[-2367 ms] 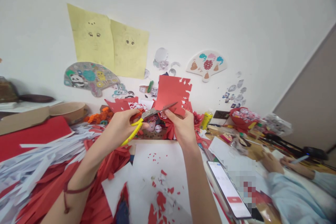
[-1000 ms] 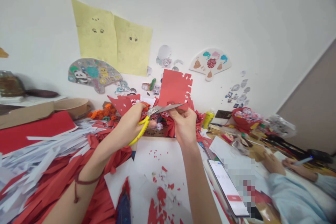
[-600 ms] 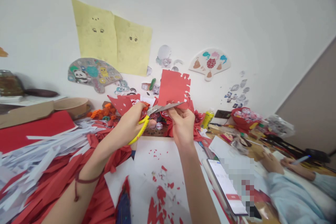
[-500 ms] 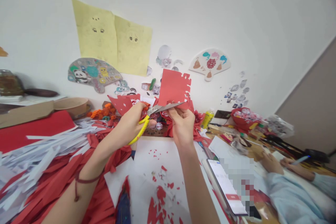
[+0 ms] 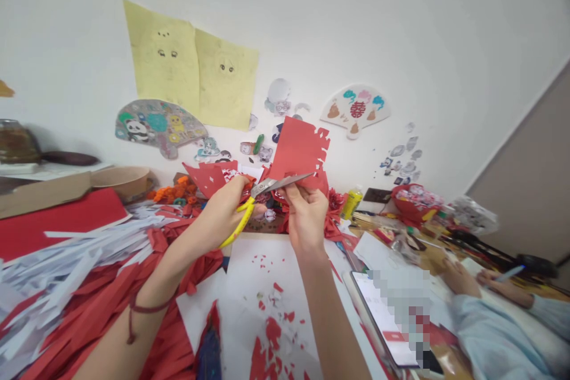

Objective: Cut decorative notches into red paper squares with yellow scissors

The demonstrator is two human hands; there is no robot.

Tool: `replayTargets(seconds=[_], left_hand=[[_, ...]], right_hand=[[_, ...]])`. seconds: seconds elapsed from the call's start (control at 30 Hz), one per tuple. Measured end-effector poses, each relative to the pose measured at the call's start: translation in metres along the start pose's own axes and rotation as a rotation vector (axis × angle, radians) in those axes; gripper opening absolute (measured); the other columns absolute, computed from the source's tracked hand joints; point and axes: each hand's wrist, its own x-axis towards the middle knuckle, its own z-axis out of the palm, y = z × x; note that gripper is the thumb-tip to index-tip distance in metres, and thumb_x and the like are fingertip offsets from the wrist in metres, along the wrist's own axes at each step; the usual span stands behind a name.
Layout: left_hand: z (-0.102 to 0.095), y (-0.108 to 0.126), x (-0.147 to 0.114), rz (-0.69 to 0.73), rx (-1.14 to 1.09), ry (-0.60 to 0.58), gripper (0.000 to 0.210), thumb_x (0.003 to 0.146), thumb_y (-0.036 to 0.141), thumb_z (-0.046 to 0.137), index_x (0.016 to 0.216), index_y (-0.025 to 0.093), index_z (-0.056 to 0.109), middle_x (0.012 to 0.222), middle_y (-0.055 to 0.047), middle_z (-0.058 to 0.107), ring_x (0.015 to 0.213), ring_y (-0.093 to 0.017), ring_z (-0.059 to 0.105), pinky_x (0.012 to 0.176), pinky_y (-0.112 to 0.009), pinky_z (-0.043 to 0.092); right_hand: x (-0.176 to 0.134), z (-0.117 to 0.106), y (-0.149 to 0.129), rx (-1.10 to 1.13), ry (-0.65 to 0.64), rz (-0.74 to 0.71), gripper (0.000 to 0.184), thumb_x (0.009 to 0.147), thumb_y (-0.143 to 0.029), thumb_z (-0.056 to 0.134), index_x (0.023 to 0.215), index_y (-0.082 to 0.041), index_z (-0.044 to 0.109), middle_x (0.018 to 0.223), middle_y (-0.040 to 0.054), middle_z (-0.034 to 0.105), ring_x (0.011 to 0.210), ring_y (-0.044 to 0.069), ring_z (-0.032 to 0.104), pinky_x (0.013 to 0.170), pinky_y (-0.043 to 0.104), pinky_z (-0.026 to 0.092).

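My left hand point(image 5: 225, 214) is closed around the yellow handles of a pair of scissors point(image 5: 243, 222). The steel blades point right and cross the lower part of a red paper sheet point(image 5: 298, 145). That sheet stands tilted, with notches cut along its right edge. My right hand point(image 5: 307, 214) pinches the paper at its bottom edge, close to the blade tips. Below both hands, red paper scraps point(image 5: 272, 329) lie scattered over a white sheet point(image 5: 249, 255) on the table.
Red and white paper strips point(image 5: 102, 303) are heaped at the left. A phone point(image 5: 378, 314) lies at the right, beside another person's light-blue sleeve point(image 5: 485, 332) and hands, one with a pen point(image 5: 510, 273). A yellow bottle point(image 5: 352, 202) stands near the wall.
The red sheet has tilted a little to the right at its top. Both hands and the scissors stay almost where they were.
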Motion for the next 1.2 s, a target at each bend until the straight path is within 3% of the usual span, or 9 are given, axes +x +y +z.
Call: replayTargets(seconds=[0.37,0.67,1.2], left_hand=[[0.0009,-0.0028,0.0017,0.006,-0.018,-0.008,0.028,0.082,0.04,0.056,0.097,0.019,0.047,0.085,-0.003,0.06,0.075,-0.02,0.057,0.066,-0.03,0.042],[0.0009,0.0029,0.0012,0.027,0.005,0.025,0.021,0.084,0.04,0.053,0.09,0.021,0.048,0.074,0.001,0.055,0.069,-0.018,0.055,0.06,-0.028,0.041],[0.0024,-0.0007,0.0037,-0.023,0.018,-0.016,0.024,0.082,0.041,0.056,0.085,0.021,0.043,0.073,0.002,0.052,0.064,-0.015,0.05,0.059,-0.026,0.037]], right_hand=[[0.001,0.0002,0.0036,0.072,0.005,-0.012,0.017,0.07,-0.016,0.077,0.086,-0.017,0.073,0.08,0.0002,0.073,0.072,0.011,0.065,0.068,0.022,0.055],[0.0024,0.0001,0.0036,0.064,0.025,-0.016,0.012,0.069,-0.018,0.077,0.079,-0.017,0.071,0.077,-0.0004,0.072,0.069,0.011,0.064,0.066,0.023,0.056],[0.0035,-0.0003,0.0015,0.038,0.02,-0.03,0.011,0.069,-0.019,0.077,0.079,-0.018,0.073,0.078,-0.0009,0.072,0.066,0.01,0.063,0.066,0.024,0.056]])
